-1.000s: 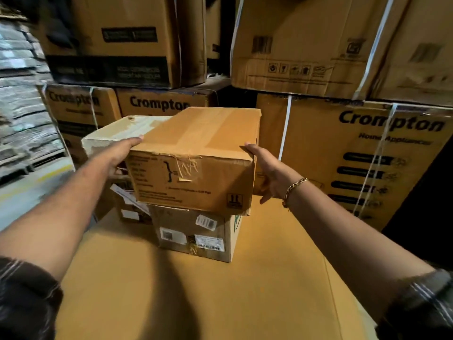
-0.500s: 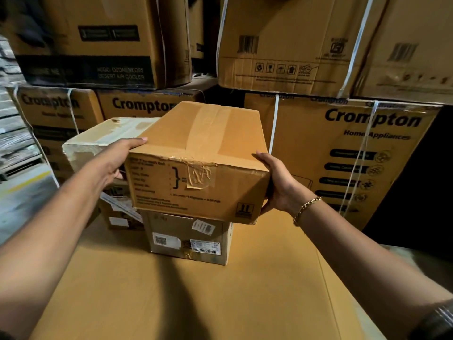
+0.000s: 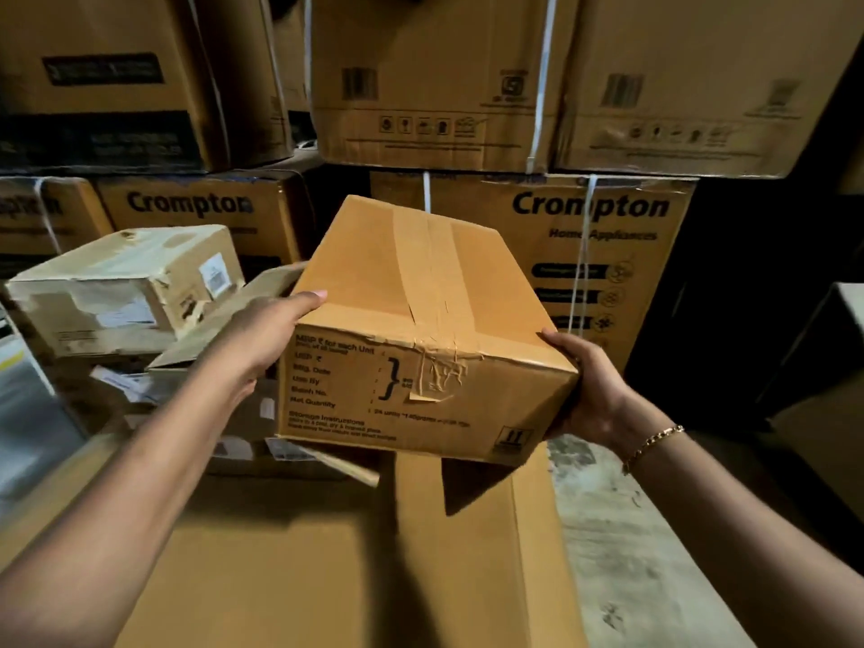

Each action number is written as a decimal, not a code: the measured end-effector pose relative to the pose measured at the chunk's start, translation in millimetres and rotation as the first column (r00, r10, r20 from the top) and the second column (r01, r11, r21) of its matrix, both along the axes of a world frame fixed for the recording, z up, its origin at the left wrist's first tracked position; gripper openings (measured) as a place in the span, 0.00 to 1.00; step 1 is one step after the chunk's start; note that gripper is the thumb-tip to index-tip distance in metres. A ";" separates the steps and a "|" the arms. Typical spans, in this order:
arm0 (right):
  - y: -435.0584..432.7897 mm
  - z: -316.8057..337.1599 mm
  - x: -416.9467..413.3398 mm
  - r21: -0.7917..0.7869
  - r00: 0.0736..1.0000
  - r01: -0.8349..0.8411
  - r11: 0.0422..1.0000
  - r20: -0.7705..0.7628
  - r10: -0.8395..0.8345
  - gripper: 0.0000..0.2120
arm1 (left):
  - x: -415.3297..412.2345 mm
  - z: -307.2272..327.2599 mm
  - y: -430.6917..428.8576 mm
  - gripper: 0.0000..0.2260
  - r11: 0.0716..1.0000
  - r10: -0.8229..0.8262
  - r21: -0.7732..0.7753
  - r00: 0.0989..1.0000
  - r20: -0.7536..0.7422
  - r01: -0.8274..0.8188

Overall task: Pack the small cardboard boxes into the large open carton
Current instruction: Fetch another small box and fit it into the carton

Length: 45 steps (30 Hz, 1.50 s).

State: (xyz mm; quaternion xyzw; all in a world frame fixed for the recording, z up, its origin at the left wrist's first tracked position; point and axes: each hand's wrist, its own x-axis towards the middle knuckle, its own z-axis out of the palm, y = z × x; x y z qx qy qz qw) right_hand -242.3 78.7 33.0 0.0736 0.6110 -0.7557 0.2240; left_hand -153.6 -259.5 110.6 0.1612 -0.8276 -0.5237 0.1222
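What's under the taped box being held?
Flat brown cardboard carrying the taped box's shadow, and labelled small boxes low at its left. The box's underside and the fingers of the right hand beneath it are hidden.

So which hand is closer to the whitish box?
Left. The left hand is right of the whitish box; the right hand is beyond the brown box they hold.
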 end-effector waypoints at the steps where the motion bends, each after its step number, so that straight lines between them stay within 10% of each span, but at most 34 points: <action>1: 16.3 -13.4 7.8 -0.016 1.000 0.021 1.000 0.018 -0.021 0.25 | 2.5 -4.3 16.8 0.23 0.998 -0.008 -0.057 1.000 0.020 0.010; 10: 159.2 -149.8 81.3 -0.224 0.942 0.272 0.936 0.258 -0.213 0.25 | -1.4 -64.4 192.4 0.37 0.835 -0.033 -0.526 0.969 0.246 0.162; 16: 213.9 -208.9 115.4 -0.219 0.877 0.362 0.906 0.411 -0.250 0.21 | 4.6 -89.7 287.6 0.28 0.694 -0.066 -0.669 0.949 0.310 0.267; 26: 255.5 -266.7 133.9 0.161 0.804 0.383 0.910 0.427 -0.414 0.19 | 16.1 -134.4 394.4 0.32 0.248 -0.269 -0.916 0.931 0.247 0.315; 34: 259.4 -271.2 142.5 0.128 0.832 0.335 0.933 0.424 -0.357 0.28 | 32.2 -173.8 457.7 0.40 -0.062 -0.364 -0.905 0.835 0.412 0.420; 40: 269.2 -233.9 147.1 0.260 0.869 0.243 0.935 0.371 -0.329 0.24 | 38.2 -169.4 483.3 0.39 -0.128 -0.505 -0.913 0.766 0.397 0.389; 45: 295.4 -194.3 147.8 0.231 0.897 0.276 0.933 0.287 -0.337 0.26 | 19.4 -194.0 442.2 0.34 0.151 -0.681 -0.835 0.668 0.300 0.529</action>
